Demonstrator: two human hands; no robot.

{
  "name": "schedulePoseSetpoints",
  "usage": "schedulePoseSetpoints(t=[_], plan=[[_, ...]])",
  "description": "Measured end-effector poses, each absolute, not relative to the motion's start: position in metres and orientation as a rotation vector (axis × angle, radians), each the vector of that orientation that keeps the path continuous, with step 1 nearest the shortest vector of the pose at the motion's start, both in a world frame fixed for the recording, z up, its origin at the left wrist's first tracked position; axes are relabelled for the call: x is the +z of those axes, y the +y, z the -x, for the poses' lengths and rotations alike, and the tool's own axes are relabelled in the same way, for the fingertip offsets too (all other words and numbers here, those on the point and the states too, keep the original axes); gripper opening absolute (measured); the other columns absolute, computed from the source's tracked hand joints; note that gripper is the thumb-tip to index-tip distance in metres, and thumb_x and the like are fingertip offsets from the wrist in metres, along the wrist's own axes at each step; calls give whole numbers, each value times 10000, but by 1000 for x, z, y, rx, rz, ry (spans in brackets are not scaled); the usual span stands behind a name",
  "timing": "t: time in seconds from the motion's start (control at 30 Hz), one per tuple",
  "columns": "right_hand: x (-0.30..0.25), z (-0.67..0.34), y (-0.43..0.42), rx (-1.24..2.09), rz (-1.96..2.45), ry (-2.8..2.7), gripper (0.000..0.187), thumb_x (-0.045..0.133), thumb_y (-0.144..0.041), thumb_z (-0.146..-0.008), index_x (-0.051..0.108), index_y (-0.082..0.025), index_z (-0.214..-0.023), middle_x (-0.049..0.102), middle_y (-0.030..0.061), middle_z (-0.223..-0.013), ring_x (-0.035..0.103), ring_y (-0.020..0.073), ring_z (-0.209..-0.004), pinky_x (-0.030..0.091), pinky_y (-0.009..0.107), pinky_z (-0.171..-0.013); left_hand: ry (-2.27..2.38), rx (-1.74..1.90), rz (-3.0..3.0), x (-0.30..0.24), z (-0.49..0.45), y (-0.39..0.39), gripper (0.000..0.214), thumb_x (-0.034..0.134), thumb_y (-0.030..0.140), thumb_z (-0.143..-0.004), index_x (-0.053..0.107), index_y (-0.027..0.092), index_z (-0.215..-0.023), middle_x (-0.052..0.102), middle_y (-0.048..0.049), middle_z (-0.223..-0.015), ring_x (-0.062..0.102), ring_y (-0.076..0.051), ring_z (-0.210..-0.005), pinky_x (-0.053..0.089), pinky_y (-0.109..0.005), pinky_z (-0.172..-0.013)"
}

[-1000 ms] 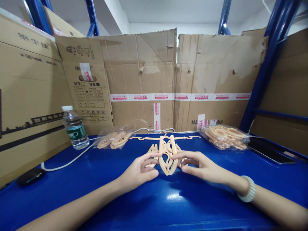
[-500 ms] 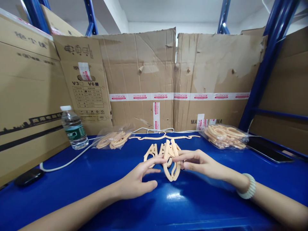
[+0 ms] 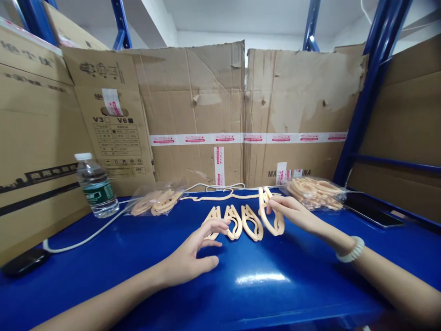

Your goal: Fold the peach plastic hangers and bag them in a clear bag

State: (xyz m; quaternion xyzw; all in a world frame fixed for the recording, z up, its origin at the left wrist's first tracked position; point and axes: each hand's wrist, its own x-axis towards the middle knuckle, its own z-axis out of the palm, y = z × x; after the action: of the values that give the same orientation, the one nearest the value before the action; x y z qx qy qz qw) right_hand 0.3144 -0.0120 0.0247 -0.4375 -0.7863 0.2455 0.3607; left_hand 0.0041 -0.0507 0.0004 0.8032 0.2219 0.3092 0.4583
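Note:
Between the fingers of my right hand (image 3: 292, 212) is a folded beige clothes hanger (image 3: 275, 225), raised by its arms at the right end of a row. Three more folded hangers lie in that row on the blue table: a left one (image 3: 212, 225) partly behind my fingers, a middle one (image 3: 234, 225) and a right one (image 3: 253, 225). My left hand (image 3: 193, 253) hovers in front of the left ones, fingers spread and holding nothing. Behind the row lies an unfolded hanger (image 3: 220, 197), its right end hidden by the held one.
Clear bags of hangers lie at back left (image 3: 156, 200) and back right (image 3: 315, 193). A water bottle (image 3: 96, 188), a white cable (image 3: 82, 242) and a black mouse-like object (image 3: 25, 262) are on the left. A dark phone (image 3: 374, 211) lies right. Cardboard (image 3: 200, 110) walls the back.
My right hand has carried the folded hanger to the right, beside the others. My left hand has come off it and stays open, slightly further left.

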Motion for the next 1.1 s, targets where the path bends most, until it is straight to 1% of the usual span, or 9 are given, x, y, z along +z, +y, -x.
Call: schedulePoseSetpoints(t=[0.13,0.27,0.37,0.5,0.67,0.83,0.97,1.03,1.1], plan=[[14,-324,0,533,1323,-2147,557,330,-643,-894,560,-171,-707,570,45,-748,535,198,-714,435,318,-667,548,762,-1978,2,-5,-51,442,544,117,-821,466,267,-1229,332,-65,-1440,381,-262,-1282,418,-435,-1004],[10,-324,1,507,1408,-2288,551,331,-665,-875,581,-178,-816,583,56,-826,543,226,-801,447,357,-753,583,780,-1986,3,-5,-49,475,538,128,-834,432,286,-1269,360,-63,-1417,400,-242,-1258,428,-428,-993],[16,-326,-5,462,1438,-2402,520,380,-643,-869,592,-172,-929,561,73,-885,539,237,-844,443,384,-802,627,790,-2002,3,-5,-48,492,533,124,-835,420,290,-1284,374,-61,-1406,402,-231,-1252,433,-420,-990],[25,-329,-15,507,1461,-2513,490,531,-597,-808,555,-170,-1046,557,76,-948,546,234,-838,459,367,-777,666,810,-2013,4,-6,-49,480,527,130,-833,424,282,-1277,397,-66,-1385,418,-224,-1238,450,-406,-972],[30,-331,-19,573,1344,-2596,579,637,-464,-763,473,-199,-1251,470,97,-1223,553,234,-957,473,338,-833,756,839,-2147,3,-5,-49,448,503,140,-840,435,270,-1263,446,-70,-1349,446,-221,-1222,464,-391,-964],[28,-332,-18,565,1298,-2628,563,620,-390,-790,464,-211,-1301,424,108,-1285,559,225,-956,483,342,-832,881,700,-2570,3,-1,-54,501,504,165,-855,402,253,-1338,417,-81,-1412,376,-239,-1310,310,-442,-1111],[26,-331,-18,525,1271,-2646,543,618,-388,-802,476,-223,-1300,411,102,-1309,542,234,-1016,455,358,-904,981,389,-2736,4,0,-58,581,523,371,-895,320,281,-1432,300,-73,-1513,213,-311,-1403,181,-563,-1137],[26,-330,-18,517,1263,-2657,558,614,-400,-812,461,-231,-1321,394,101,-1331,534,239,-1042,439,369,-934,1019,267,-2733,4,-1,-59,613,482,477,-910,268,311,-1460,235,-55,-1544,145,-341,-1420,115,-624,-1121],[25,-329,-19,514,1260,-2657,569,604,-414,-821,448,-237,-1339,380,102,-1351,540,239,-1037,436,378,-942,1039,188,-2717,5,-1,-60,624,426,537,-921,228,327,-1475,185,-40,-1557,98,-347,-1426,93,-636,-1115]])
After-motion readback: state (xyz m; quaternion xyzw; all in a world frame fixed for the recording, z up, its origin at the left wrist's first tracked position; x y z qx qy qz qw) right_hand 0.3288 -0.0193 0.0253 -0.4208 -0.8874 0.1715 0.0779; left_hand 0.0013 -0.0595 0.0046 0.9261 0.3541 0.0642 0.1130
